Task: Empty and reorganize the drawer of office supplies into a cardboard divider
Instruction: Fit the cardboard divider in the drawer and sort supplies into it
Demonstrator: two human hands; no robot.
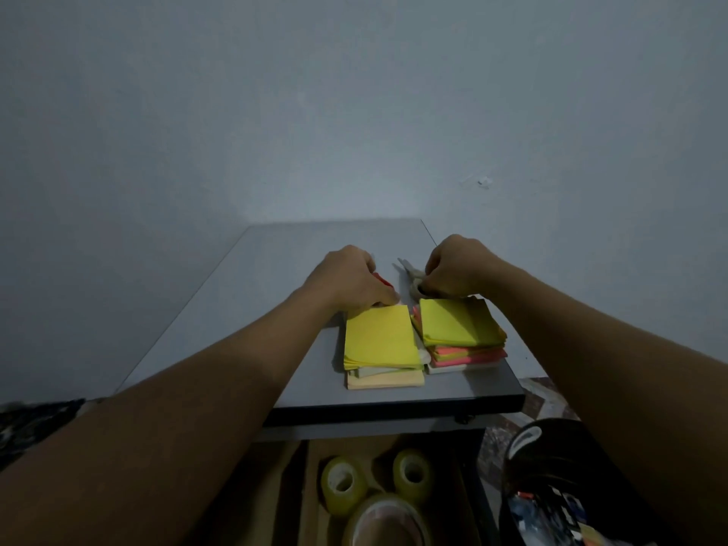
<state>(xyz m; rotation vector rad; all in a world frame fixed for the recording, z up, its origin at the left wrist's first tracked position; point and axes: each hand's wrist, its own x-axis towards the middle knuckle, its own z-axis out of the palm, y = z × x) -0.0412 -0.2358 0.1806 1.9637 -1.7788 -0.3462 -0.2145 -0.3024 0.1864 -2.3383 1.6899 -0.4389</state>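
Left hand (pixel 350 279) curled round red item (pixel 383 281) | right hand (pixel 457 269) pinching scissors (pixel 411 274) | sticky-note stacks (pixel 381 342) on desk (pixel 244 293) | tape rolls (pixel 343 482) in cardboard divider (pixel 311 486); sorting roughly midway

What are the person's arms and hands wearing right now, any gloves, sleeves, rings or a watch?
Nothing visible: the left hand and right hand are bare, with no gloves. Both forearms are uncovered as far as the frame shows, no sleeves, no watch or bracelet. Fingers are mostly curled away, so rings cannot be ruled out.
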